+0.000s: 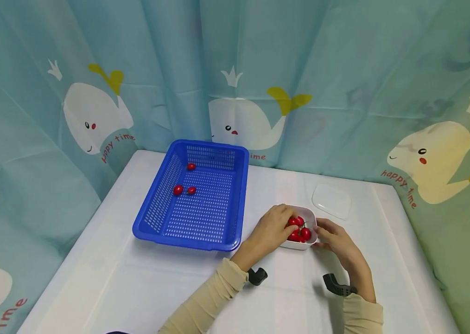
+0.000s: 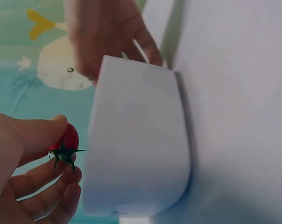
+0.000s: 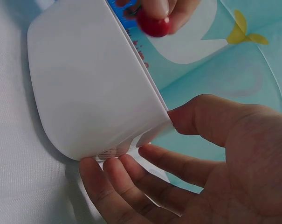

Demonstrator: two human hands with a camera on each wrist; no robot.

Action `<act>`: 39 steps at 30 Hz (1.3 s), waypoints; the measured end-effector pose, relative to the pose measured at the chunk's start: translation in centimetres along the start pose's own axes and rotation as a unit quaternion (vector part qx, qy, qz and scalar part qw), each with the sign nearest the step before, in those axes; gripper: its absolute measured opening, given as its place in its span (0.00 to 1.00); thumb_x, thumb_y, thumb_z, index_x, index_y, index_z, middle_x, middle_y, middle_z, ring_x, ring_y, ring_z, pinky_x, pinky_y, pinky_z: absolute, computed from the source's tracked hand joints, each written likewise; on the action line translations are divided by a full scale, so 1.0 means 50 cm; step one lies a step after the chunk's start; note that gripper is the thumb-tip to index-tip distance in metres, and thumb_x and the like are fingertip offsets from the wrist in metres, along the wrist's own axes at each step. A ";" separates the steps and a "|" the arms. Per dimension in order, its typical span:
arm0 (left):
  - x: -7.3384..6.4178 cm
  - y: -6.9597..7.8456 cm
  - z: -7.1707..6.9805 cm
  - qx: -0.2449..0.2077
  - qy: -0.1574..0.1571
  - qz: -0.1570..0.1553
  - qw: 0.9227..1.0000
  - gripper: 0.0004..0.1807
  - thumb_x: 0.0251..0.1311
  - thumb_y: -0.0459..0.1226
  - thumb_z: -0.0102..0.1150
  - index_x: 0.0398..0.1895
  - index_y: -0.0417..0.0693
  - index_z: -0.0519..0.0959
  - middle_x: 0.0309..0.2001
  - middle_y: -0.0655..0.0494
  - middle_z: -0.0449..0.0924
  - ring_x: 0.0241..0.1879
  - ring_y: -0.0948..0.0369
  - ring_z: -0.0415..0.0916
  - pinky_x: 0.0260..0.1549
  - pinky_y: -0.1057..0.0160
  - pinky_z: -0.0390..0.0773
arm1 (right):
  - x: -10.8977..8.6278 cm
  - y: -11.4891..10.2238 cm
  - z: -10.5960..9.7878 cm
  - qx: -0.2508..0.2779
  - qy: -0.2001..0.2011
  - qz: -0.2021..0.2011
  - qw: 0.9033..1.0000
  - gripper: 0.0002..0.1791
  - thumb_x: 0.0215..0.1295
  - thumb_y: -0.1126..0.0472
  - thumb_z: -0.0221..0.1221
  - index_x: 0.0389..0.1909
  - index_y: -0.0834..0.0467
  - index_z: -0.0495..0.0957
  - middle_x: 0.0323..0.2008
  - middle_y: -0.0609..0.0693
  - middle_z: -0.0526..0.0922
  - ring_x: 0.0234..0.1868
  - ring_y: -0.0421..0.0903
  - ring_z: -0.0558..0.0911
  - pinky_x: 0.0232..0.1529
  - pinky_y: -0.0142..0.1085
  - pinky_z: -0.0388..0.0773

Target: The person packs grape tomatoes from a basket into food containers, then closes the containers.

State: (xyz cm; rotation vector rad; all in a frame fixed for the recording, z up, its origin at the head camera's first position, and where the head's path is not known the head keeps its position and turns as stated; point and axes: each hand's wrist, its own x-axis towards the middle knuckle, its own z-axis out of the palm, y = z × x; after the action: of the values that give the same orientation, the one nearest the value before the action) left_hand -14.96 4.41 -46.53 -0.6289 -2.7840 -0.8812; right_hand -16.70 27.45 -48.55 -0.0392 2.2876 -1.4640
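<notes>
My left hand pinches a red cherry tomato with a green stem cap between thumb and fingers, just above a small white plastic container. Several more cherry tomatoes lie inside that container, partly covered by the left hand in the head view. At the container's right end, my right hand holds it, thumb at the rim and fingertips low against the wall. The container stands upright on the white table.
A blue perforated basket stands left of the container, with three cherry tomatoes on its floor. Behind the container lies a clear lid. A whale-print curtain hangs along the table's back and sides.
</notes>
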 end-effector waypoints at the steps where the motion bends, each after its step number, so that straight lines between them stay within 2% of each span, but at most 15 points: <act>1: 0.001 -0.002 0.004 0.002 0.000 0.002 1.000 0.12 0.71 0.41 0.65 0.52 0.49 0.82 0.55 0.54 0.85 0.58 0.58 0.81 0.64 0.65 0.78 | 0.000 0.000 0.000 -0.001 -0.001 0.000 1.000 0.31 0.81 0.54 0.51 0.76 0.68 0.61 0.72 0.69 0.70 0.54 0.40 0.81 0.51 0.30 0.85; 4: 0.004 -0.007 0.015 0.009 0.004 0.007 1.000 0.11 0.70 0.41 0.65 0.52 0.49 0.83 0.57 0.54 0.85 0.60 0.58 0.80 0.66 0.65 0.76 | -0.001 0.000 0.001 -0.004 0.000 0.003 1.000 0.32 0.81 0.53 0.51 0.76 0.68 0.61 0.72 0.69 0.69 0.56 0.43 0.81 0.52 0.32 0.85; 9: 0.008 -0.017 0.030 0.035 0.007 0.015 0.999 0.11 0.69 0.42 0.67 0.51 0.50 0.84 0.55 0.55 0.86 0.59 0.60 0.81 0.65 0.67 0.77 | -0.001 0.001 0.001 -0.007 -0.001 0.004 1.000 0.32 0.81 0.53 0.51 0.76 0.67 0.61 0.73 0.69 0.69 0.58 0.46 0.81 0.52 0.33 0.86; 17: 0.014 -0.016 0.036 0.093 -0.009 0.021 0.995 0.12 0.68 0.43 0.68 0.50 0.50 0.85 0.53 0.56 0.86 0.59 0.60 0.80 0.63 0.65 0.78 | -0.002 0.001 0.000 -0.011 -0.001 0.004 1.000 0.32 0.81 0.53 0.51 0.76 0.67 0.61 0.73 0.69 0.69 0.57 0.44 0.81 0.53 0.33 0.86; 25: 0.016 -0.021 0.043 0.136 0.000 0.035 0.990 0.14 0.68 0.43 0.68 0.51 0.49 0.86 0.52 0.56 0.86 0.58 0.60 0.81 0.61 0.65 0.79 | 0.000 0.003 0.000 -0.005 -0.002 0.003 1.000 0.32 0.81 0.53 0.51 0.76 0.68 0.61 0.72 0.69 0.69 0.55 0.42 0.81 0.51 0.32 0.86; 29: 0.017 -0.022 0.042 0.140 -0.003 0.034 0.990 0.13 0.68 0.43 0.67 0.52 0.49 0.87 0.52 0.55 0.86 0.58 0.60 0.81 0.62 0.65 0.79 | 0.000 0.002 0.000 -0.005 -0.002 0.005 1.000 0.32 0.81 0.52 0.51 0.76 0.67 0.61 0.73 0.69 0.69 0.56 0.43 0.81 0.52 0.32 0.86; 39: 0.007 -0.017 0.031 0.107 -0.004 0.026 0.994 0.13 0.71 0.40 0.65 0.55 0.49 0.85 0.56 0.53 0.84 0.60 0.58 0.80 0.67 0.64 0.76 | 0.000 0.001 0.001 -0.009 -0.002 0.008 1.000 0.32 0.81 0.52 0.51 0.76 0.67 0.61 0.73 0.69 0.69 0.55 0.42 0.81 0.52 0.32 0.85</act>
State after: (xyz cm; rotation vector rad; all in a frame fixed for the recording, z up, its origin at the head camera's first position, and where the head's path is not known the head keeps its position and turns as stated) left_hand -15.69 4.79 -48.12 -0.6671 -2.8028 -0.5618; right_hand -16.66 27.44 -48.58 -0.0282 2.2913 -1.4346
